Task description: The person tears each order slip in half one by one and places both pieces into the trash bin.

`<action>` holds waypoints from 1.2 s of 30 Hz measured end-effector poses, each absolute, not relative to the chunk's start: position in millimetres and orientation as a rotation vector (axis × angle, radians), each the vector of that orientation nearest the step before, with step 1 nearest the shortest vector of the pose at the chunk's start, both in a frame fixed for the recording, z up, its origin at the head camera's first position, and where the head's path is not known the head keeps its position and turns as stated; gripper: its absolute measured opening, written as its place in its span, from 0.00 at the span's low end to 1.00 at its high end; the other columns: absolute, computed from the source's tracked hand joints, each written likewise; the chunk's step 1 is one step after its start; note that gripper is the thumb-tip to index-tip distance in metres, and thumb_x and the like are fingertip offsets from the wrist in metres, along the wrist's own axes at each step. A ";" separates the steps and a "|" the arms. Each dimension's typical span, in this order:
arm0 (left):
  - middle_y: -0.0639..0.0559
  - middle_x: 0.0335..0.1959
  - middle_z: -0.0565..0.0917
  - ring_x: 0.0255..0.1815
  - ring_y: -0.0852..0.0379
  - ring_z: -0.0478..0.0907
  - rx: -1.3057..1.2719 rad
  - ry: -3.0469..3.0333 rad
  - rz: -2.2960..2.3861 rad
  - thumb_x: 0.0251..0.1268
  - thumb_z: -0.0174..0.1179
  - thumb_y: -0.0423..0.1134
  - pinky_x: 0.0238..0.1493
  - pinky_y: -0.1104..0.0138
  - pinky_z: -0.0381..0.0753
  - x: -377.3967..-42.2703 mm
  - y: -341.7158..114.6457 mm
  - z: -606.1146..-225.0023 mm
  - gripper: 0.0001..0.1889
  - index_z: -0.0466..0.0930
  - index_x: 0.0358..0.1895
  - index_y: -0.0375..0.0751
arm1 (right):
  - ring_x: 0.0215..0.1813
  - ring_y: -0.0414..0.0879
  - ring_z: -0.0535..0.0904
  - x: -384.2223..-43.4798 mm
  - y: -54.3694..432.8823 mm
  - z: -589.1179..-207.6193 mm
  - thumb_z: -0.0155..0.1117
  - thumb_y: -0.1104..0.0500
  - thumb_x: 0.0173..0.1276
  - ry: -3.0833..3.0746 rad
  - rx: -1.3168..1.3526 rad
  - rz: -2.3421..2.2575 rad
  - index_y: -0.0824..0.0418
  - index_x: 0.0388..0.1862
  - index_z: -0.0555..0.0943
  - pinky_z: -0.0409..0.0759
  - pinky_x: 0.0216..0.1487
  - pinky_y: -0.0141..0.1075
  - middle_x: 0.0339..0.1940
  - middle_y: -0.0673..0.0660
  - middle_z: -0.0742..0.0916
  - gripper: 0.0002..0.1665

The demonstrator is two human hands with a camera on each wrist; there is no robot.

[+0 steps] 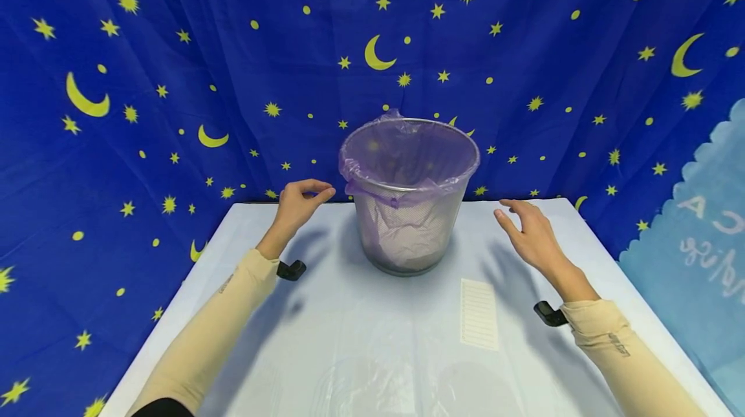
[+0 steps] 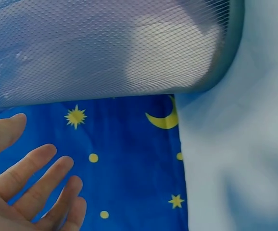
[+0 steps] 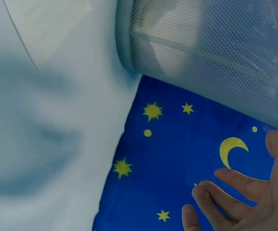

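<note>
Bin, silver wire mesh, round and tapered (image 1: pixel 407 236), with liner of translucent purple plastic (image 1: pixel 401 197): standing upright at the head view's centre, between the hands. Left hand (image 1: pixel 298 207) is hovering nearer, just left of the rim, right hand (image 1: pixel 531 236) farther off, right of it; both are holding nothing, fingers loosely parted.

So the bin (image 1: pixel 407 229) is fine metal mesh, kinda rough and grainy looking, with a smooth, shiny metal rim (image 1: pixel 419 121). The bag (image 1: pixel 407 152) in it is thin see-through plastic, crinkly and pretty glossy. Table (image 1: pixel 361 333) has a smooth top with a bit of sheen, you can see glare on the near part. Curtain (image 1: pixel 326 48) is cloth, mostly matt with soft folds. The card (image 1: pixel 479 313) looks like flat, matt paper. Sleeves (image 1: pixel 204 333) are matt cloth, a little wrinkled, and the wrist mounts (image 1: pixel 292 269) look like smooth black plastic.
</note>
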State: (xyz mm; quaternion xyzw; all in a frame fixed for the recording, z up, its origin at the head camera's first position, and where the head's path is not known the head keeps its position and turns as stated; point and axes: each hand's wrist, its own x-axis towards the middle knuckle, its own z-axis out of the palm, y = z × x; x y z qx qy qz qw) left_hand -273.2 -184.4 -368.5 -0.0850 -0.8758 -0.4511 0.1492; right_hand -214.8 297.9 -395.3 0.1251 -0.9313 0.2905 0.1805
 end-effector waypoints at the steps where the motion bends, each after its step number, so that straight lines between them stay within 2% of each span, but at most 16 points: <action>1: 0.47 0.52 0.92 0.61 0.47 0.83 -0.242 -2.518 -1.298 0.70 0.71 0.53 0.62 0.50 0.80 -272.5 -184.3 -370.5 0.17 0.92 0.52 0.46 | 0.67 0.72 0.74 -214.9 298.1 -399.0 0.51 0.45 0.86 -2.625 0.351 0.823 0.72 0.72 0.74 0.65 0.67 0.70 0.68 0.76 0.79 0.33; 7: 0.45 0.52 0.91 0.57 0.46 0.85 -0.212 -2.532 -1.321 0.70 0.71 0.52 0.58 0.52 0.83 -267.2 -185.2 -384.3 0.17 0.92 0.52 0.44 | 0.67 0.71 0.75 -211.0 299.4 -416.5 0.51 0.44 0.86 -2.630 0.321 0.830 0.71 0.72 0.75 0.66 0.67 0.69 0.68 0.75 0.80 0.34; 12: 0.44 0.52 0.91 0.59 0.46 0.85 -0.199 -2.533 -1.334 0.70 0.71 0.52 0.60 0.52 0.84 -263.5 -185.4 -399.4 0.17 0.92 0.50 0.43 | 0.68 0.71 0.74 -205.3 299.5 -427.9 0.51 0.43 0.86 -2.659 0.297 0.850 0.70 0.72 0.75 0.67 0.67 0.69 0.68 0.75 0.79 0.34; 29: 0.42 0.49 0.92 0.55 0.41 0.87 -0.173 -2.563 -1.421 0.71 0.71 0.47 0.59 0.50 0.84 -255.0 -182.7 -431.6 0.14 0.92 0.50 0.41 | 0.69 0.71 0.74 -195.0 293.6 -462.2 0.52 0.41 0.85 -2.732 0.237 0.885 0.70 0.72 0.75 0.67 0.69 0.68 0.70 0.75 0.78 0.36; 36: 0.44 0.49 0.92 0.56 0.44 0.87 -0.129 -2.565 -1.478 0.70 0.71 0.45 0.60 0.52 0.84 -251.8 -181.0 -445.7 0.13 0.92 0.49 0.41 | 0.69 0.71 0.74 -186.8 293.0 -472.7 0.53 0.42 0.84 -2.727 0.234 0.915 0.69 0.72 0.75 0.68 0.68 0.68 0.70 0.74 0.79 0.35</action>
